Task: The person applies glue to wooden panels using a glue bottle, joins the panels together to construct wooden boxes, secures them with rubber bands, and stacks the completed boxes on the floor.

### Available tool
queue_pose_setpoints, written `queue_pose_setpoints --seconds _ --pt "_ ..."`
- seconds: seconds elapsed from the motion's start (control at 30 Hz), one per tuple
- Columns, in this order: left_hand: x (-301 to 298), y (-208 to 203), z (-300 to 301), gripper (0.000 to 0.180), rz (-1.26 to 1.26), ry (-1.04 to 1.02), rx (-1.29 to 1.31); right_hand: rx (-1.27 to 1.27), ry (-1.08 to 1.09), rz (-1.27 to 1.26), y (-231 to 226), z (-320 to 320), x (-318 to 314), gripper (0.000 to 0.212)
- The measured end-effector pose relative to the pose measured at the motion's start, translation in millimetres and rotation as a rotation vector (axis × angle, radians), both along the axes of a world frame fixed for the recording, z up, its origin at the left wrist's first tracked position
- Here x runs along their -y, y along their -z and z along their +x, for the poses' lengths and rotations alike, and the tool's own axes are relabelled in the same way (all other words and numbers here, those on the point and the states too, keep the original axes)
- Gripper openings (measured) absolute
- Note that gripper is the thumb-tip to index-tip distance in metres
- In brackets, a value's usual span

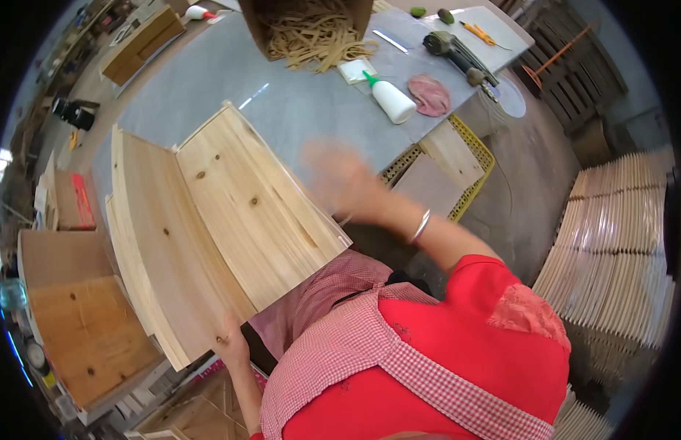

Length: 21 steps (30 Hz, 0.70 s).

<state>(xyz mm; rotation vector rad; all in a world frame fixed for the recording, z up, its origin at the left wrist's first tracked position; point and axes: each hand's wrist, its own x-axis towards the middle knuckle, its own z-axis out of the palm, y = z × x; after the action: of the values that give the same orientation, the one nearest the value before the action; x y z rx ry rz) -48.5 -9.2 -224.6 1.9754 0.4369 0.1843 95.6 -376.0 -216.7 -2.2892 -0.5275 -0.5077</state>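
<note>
Left hand (234,346): fingers grasping near edge of joined boards (241,213). Right hand (339,180): blurred, can't tell fingers' state.

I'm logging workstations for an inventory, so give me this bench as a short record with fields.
Left hand: holding the near end of the wooden workpiece
Right hand: motion-blurred, right of the workpiece; whether it holds anything can't be told
Wooden workpiece: pale, knotty, broad boards set at an angle
Table: grey top
On table: white bottle with green tip, pink cloth, dark tool
Table's far side: open box with tan strips
Right of table: yellow basket holding flat panels
</note>
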Motion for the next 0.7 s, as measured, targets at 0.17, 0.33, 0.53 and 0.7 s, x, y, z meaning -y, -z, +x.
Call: queue_pose_setpoints --seconds 0.17,0.33,0.53,0.7 --pt "2 -3 1 0.044 -0.084 -0.091 0.038 -0.002 0.961 -0.419 19 62 211 0.025" --pt "-6 0 -1 0.047 -0.028 -0.173 -0.055 -0.252 0.957 -0.436 68 93 288 0.027" --pt "-11 5 2 0.048 -0.049 -0.123 0.041 0.200 1.022 -0.150 87 -16 261 0.043" --pt "-8 1 -1 0.039 -0.019 -0.117 0.034 -0.841 0.731 -0.643 182 -163 138 0.081"
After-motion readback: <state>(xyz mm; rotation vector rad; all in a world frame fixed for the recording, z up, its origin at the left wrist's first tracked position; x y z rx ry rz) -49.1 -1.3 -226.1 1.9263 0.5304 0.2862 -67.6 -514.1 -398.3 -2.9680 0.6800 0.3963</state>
